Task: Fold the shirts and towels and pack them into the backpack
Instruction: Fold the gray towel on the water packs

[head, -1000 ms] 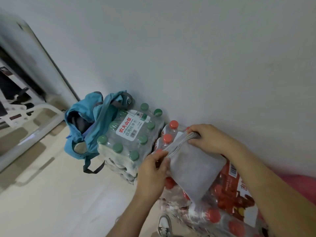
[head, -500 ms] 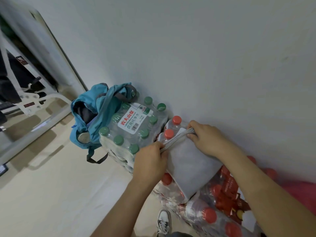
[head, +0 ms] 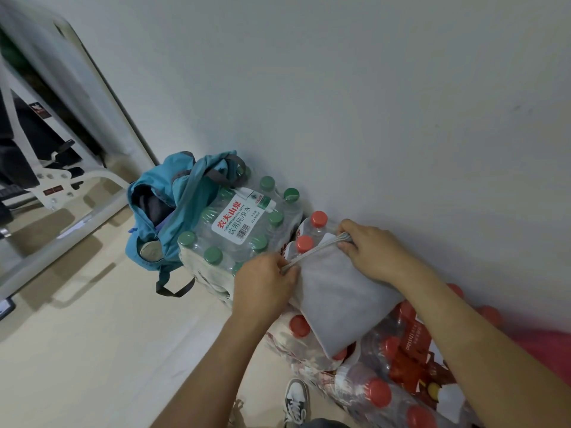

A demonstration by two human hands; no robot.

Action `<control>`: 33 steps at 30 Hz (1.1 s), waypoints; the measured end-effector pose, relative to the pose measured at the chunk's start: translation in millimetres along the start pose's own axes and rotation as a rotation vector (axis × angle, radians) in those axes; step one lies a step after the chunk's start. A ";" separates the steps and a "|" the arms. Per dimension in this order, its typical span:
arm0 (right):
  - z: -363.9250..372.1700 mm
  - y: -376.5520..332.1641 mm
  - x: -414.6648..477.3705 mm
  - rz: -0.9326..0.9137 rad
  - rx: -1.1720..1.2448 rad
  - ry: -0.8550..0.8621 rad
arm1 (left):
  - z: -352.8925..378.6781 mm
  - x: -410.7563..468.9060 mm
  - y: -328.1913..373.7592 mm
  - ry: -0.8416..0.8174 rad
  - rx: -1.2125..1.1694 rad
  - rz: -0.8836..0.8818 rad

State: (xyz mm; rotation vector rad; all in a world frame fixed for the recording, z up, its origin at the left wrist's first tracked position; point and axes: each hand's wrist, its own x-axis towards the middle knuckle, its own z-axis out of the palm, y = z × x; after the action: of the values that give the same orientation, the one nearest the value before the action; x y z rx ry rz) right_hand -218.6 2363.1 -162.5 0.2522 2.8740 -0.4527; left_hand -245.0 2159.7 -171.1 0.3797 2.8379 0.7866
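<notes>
A folded grey towel [head: 340, 298] lies on top of shrink-wrapped packs of red-capped bottles [head: 398, 362]. My left hand [head: 265, 285] pinches the towel's near-left corner at its folded edge. My right hand [head: 370, 251] grips the far corner of the same edge. The teal backpack [head: 173, 205] stands open on the floor to the left, against the wall, with dark cloth visible inside it.
A pack of green-capped water bottles [head: 244, 223] sits between the backpack and the towel. A white metal frame [head: 61, 193] stands at the left. The beige floor [head: 108, 350] spreads in front. My shoe [head: 296, 400] shows at the bottom. Something pink [head: 550, 347] lies at the right.
The view has shifted slightly, so everything sits a little more to the right and lower. Both hands keep their hold on the towel's folded edge, and it now lies flatter on the bottles.
</notes>
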 end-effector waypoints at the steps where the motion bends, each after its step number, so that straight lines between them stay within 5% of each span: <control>1: -0.3 0.1 0.6 0.003 -0.007 -0.005 | -0.5 1.7 -1.2 -0.004 -0.038 -0.030; 11: 0.5 2.5 1.2 -0.016 -0.043 0.067 | -5.5 17.5 -3.5 -0.137 -0.255 -0.134; 18: -18.8 10.1 15.3 -0.040 -0.078 -0.184 | -1.2 23.7 3.7 -0.274 -0.076 0.027; 26: -42.4 14.5 4.2 0.005 0.323 -0.227 | -13.4 23.9 10.4 -0.315 -0.409 0.047; 29: -75.2 7.0 -10.0 -0.048 0.496 -0.079 | -42.6 27.8 30.3 -0.197 -0.396 0.195; 33: -121.5 -8.7 -36.6 -0.155 0.292 0.206 | -80.3 29.4 55.8 0.116 -0.215 0.557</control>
State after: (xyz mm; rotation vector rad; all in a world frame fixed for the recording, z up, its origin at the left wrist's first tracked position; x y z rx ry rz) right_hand -208.3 2389.0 -38.4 0.1293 3.0315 -0.9299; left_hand -280.5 2175.8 -76.7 1.1489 2.7264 1.2292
